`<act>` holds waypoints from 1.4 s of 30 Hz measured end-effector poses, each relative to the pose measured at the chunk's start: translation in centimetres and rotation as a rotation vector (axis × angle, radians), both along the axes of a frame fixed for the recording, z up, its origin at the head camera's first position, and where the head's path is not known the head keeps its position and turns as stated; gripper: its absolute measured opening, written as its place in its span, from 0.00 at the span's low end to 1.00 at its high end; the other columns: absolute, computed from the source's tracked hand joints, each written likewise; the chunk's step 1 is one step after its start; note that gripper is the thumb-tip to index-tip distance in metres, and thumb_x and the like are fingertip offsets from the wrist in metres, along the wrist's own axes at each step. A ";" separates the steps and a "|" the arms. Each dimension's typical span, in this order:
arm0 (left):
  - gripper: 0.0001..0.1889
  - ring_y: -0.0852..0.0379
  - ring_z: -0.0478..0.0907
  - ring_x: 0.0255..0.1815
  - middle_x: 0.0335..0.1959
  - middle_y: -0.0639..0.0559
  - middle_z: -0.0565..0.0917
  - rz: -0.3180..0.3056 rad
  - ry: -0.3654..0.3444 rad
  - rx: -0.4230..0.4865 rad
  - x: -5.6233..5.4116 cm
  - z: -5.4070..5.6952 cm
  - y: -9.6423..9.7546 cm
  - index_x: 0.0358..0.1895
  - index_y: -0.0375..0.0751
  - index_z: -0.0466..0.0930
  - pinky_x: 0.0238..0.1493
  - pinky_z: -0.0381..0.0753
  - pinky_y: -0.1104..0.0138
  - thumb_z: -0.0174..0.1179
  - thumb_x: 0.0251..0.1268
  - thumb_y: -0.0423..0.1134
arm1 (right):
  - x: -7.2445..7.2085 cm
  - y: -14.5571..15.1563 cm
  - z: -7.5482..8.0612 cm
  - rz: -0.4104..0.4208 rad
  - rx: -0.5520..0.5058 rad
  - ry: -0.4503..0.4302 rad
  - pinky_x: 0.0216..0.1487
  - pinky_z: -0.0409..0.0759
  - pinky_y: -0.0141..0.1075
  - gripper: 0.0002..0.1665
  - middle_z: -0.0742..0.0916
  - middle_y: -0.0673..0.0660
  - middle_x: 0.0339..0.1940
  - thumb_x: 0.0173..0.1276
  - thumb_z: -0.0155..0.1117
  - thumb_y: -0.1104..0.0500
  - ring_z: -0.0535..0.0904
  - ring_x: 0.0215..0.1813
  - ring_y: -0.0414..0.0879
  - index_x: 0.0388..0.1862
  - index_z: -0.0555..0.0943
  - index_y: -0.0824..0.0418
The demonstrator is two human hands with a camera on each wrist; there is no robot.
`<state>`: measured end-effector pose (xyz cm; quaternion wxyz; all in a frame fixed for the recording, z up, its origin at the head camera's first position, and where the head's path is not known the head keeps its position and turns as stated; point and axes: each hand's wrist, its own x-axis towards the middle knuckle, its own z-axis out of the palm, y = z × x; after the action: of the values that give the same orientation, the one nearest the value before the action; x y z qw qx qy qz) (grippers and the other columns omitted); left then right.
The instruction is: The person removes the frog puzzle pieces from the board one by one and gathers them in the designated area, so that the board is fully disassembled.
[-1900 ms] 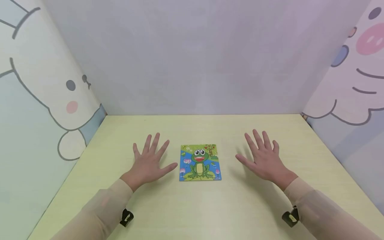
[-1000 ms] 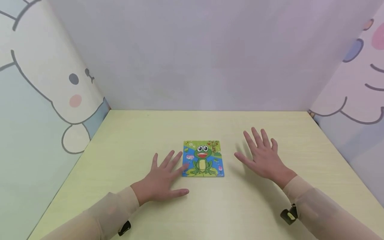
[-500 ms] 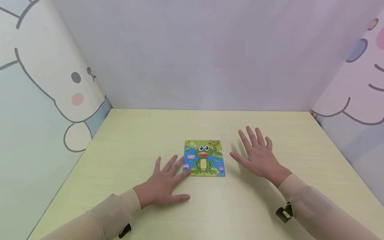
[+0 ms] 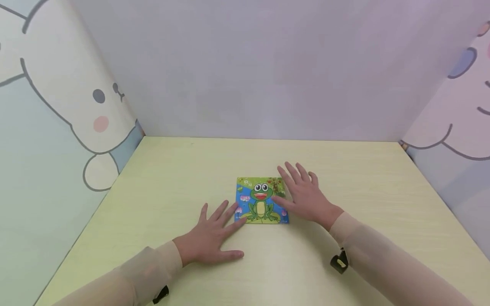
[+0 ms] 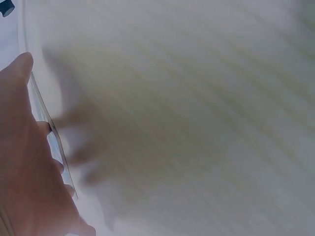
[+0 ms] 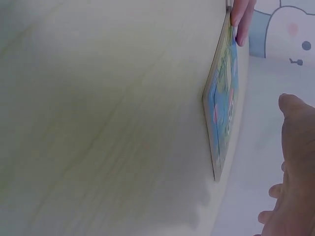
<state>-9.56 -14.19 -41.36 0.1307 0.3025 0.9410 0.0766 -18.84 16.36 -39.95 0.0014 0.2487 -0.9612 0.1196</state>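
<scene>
A square wooden puzzle board (image 4: 261, 208) with a green frog picture lies flat on the table in the head view. My left hand (image 4: 208, 240) is spread at its lower left, fingertips at the board's left edge and near corner. In the right wrist view, the left fingers (image 6: 238, 17) meet the board's far end. My right hand (image 4: 306, 197) hovers over the board's right side with loosely extended fingers, thumb over the picture; the right wrist view shows it apart from the board. Only a thin edge of the board (image 5: 54, 140) appears in the left wrist view.
The pale wooden table (image 4: 183, 165) ends at a plain back wall (image 4: 245, 76). Side walls with cartoon animals (image 4: 95, 123) stand left and right. A dark strap device (image 4: 339, 261) sits on the right wrist.
My left hand has moved right and nearer, reaching the board's left edge. My right hand has moved left over the board's right side. The board appears to have stayed in place.
</scene>
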 end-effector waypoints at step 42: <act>0.45 0.35 0.40 0.88 0.89 0.47 0.42 -0.012 -0.023 0.015 0.8 -0.1 0.6 0.85 0.63 0.52 0.71 0.45 0.19 0.47 0.71 0.76 | -4.7 -7.8 -0.1 0.094 -0.095 -0.380 0.76 0.61 0.70 0.49 0.80 0.62 0.69 0.74 0.65 0.56 0.72 0.74 0.62 0.87 0.52 0.52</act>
<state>-8.81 -13.58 -41.46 0.1398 0.3084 0.9370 0.0865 -23.51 8.59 -40.01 -0.1739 0.2657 -0.9248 0.2095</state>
